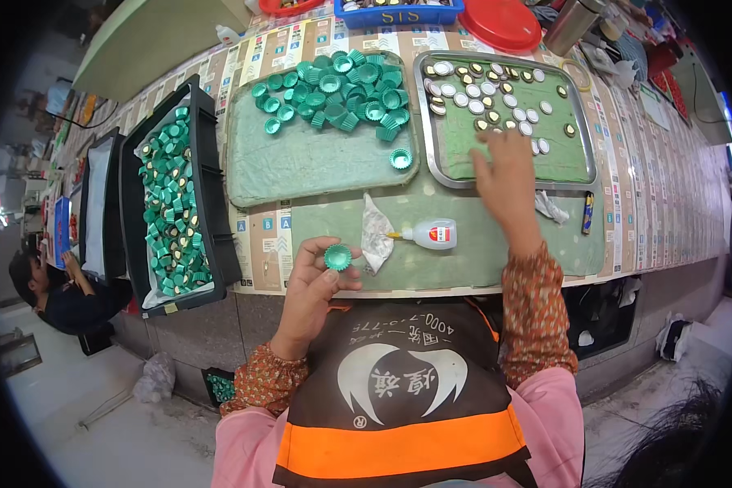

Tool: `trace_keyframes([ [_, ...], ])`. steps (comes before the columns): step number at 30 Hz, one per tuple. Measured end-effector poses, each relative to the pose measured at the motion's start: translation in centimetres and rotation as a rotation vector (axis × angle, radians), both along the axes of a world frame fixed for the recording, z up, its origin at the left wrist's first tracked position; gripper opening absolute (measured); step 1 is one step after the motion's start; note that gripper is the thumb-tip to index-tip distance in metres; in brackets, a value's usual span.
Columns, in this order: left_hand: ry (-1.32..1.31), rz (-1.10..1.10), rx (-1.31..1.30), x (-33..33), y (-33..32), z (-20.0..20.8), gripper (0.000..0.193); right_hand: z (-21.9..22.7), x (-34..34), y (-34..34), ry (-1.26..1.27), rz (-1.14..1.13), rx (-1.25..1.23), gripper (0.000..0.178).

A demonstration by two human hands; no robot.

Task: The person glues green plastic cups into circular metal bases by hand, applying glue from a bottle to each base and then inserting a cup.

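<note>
Between the thumb and fingers of my left hand point(305, 285), a small green fluted cup point(337, 258) is held just over the table's near edge. My right hand point(508, 183) reaches over a metal-rimmed tray point(455, 177) with a green lining, its thumb apart from the fingers. Small round discs point(475, 106), some white and some gold-faced, lie scattered around its fingertips; nothing shows in its grasp. On the pale green tray to the left point(293, 163) sits a heap of similar green cups point(329, 84), with one cup point(400, 159) apart at its right side.
A white squeeze bottle point(435, 234) with a yellow nozzle lies beside a crumpled white cloth point(376, 232). At left, a black crate point(220, 191) holds many green cups with discs. A blue bin point(398, 16) and a red lid point(500, 23) stand at the back. Another person point(65, 293) sits far left.
</note>
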State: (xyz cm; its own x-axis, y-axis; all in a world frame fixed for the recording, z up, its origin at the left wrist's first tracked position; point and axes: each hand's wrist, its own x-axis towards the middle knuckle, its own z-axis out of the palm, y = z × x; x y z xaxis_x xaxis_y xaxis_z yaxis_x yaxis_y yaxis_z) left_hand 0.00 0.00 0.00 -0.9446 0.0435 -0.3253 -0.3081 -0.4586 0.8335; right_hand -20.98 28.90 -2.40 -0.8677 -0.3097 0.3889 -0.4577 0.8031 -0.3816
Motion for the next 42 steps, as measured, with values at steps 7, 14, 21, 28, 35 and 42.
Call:
trace_keyframes([
  [7,-0.001,-0.035,0.024,-0.3,0.5,0.5,0.045,-0.7,-4.5,0.1,-0.084,-0.199,0.122,0.029],
  [14,-0.082,-0.065,0.115,-0.6,1.0,0.0,0.051,-1.4,-4.5,0.8,-0.081,-0.119,0.102,0.029],
  [21,-0.120,-0.074,0.184,-0.9,1.8,0.3,0.056,2.6,0.2,-0.2,-0.132,0.162,-0.228,0.024],
  [28,-0.142,-0.117,0.279,-1.2,2.4,0.1,0.049,6.6,9.8,-3.1,-0.562,0.382,-0.537,0.031],
  [35,-0.146,-0.151,0.252,-0.9,2.4,-0.4,0.050,5.7,12.4,-4.8,-0.351,0.577,-0.432,0.046],
  [42,-0.161,-0.189,0.217,-0.5,2.4,-0.3,0.055,5.7,13.5,-5.1,-0.297,0.587,-0.358,0.047],
])
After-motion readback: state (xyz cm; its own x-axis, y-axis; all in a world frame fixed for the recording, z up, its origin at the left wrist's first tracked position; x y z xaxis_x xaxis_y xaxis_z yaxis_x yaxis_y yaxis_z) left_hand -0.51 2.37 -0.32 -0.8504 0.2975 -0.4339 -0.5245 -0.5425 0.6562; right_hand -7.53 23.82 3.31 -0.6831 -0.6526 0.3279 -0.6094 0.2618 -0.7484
